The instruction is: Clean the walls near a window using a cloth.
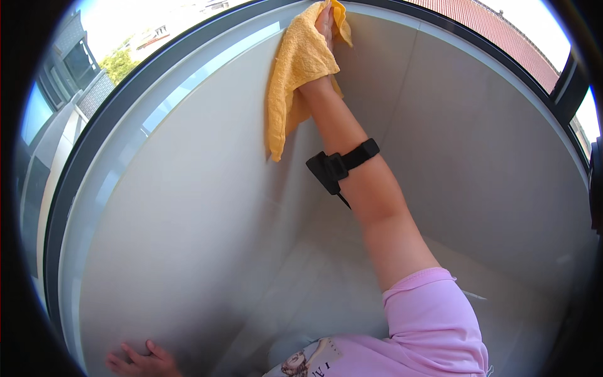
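Observation:
A yellow terry cloth is draped over my right hand, which reaches to the corner where two window sills meet. My right hand grips the cloth, and one end of it hangs down along the pale wall panel. Part of the hand is hidden under the fabric. Low on the left, my left hand rests near the same wall panel with its fingers spread and nothing in it. A black strap with a small device is worn around my right forearm.
Dark window frames run along both sills, with a black upright at the right. A glossy light ledge lines the left window. Below, the pale tiled floor meets the walls. Outside are a red roof and buildings.

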`<control>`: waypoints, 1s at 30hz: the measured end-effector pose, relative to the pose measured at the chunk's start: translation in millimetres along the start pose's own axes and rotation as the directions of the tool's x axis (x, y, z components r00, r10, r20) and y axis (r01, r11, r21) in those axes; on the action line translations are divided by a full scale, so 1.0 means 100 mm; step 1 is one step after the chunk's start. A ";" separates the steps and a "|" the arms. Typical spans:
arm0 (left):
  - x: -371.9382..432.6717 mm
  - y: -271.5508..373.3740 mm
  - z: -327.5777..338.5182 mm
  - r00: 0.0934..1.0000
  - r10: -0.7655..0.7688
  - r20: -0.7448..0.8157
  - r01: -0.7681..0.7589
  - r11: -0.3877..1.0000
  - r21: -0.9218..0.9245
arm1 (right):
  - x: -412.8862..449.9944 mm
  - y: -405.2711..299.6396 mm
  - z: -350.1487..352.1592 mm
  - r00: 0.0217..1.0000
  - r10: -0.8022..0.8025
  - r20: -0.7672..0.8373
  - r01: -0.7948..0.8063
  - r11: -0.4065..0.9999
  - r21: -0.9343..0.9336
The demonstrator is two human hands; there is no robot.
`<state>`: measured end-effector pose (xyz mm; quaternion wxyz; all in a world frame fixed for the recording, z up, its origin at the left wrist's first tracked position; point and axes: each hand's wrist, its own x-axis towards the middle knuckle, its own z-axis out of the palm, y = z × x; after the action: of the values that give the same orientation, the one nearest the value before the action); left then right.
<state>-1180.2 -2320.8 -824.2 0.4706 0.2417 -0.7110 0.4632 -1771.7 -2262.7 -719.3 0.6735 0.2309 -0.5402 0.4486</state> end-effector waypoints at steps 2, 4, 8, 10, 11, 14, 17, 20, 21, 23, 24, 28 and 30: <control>-0.52 -0.41 -0.50 0.996 0.006 0.084 -0.010 0.998 0.057 | -0.17 -0.47 -0.65 0.950 0.245 0.192 -0.295 0.906 0.304; -0.91 -0.86 -1.03 0.990 -0.007 0.144 -0.007 0.996 0.092 | -0.14 -1.04 -1.49 0.669 0.387 0.634 -0.743 0.330 0.583; -1.56 -1.64 -2.09 0.993 0.029 0.115 -0.039 0.996 0.086 | -0.31 -1.93 -2.87 0.711 0.560 0.425 -0.684 0.691 0.235; -1.87 -2.04 -2.62 0.988 0.071 0.140 -0.085 0.992 0.097 | -0.52 -2.38 -3.64 0.560 0.639 0.527 -0.813 0.547 0.200; -1.97 -2.21 -2.84 0.992 0.103 0.078 -0.109 0.991 0.074 | -0.66 -2.61 -3.95 0.388 0.683 0.619 -0.911 0.388 0.143; -1.39 -2.71 -3.11 0.988 0.144 0.050 -0.146 0.988 0.047 | 0.07 -3.10 -4.04 -0.054 0.631 0.774 -0.767 -0.523 0.372; -1.26 -2.84 -3.20 0.982 0.153 0.109 -0.158 0.986 0.045 | 0.33 -3.13 -3.80 0.858 0.341 0.384 -0.389 0.920 0.054; -0.95 -2.85 -3.08 0.976 0.165 0.140 -0.175 0.983 0.063 | 0.92 -3.14 -3.38 0.678 0.369 0.636 -0.574 0.806 0.145; -0.89 -2.77 -2.98 0.981 0.159 0.114 -0.167 0.984 0.059 | 0.85 -3.07 -3.30 0.628 0.454 0.632 -0.738 0.605 0.298; -0.78 -2.62 -2.80 0.984 0.147 0.105 -0.154 0.986 0.057 | 0.66 -2.91 -3.15 0.473 0.572 0.670 -0.843 0.071 0.534; -0.74 -2.55 -2.70 0.987 0.130 0.098 -0.134 0.990 0.041 | 0.53 -2.80 -3.11 0.380 0.597 0.707 -0.780 -0.204 0.592; -0.28 -2.12 -2.24 0.987 0.140 0.073 -0.146 0.986 0.081 | -0.06 -2.22 -2.87 -0.107 0.594 0.798 -0.745 -0.579 0.332; -0.09 -1.94 -2.01 0.986 0.139 0.090 -0.146 0.986 0.085 | -0.30 -2.01 -2.68 0.122 0.791 0.600 -0.955 -0.070 0.287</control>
<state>-936.0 -2231.5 -722.9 0.3944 0.2307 -0.7239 0.5170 -1460.8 -2159.1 -795.2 0.0160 0.0832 -0.4460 0.8910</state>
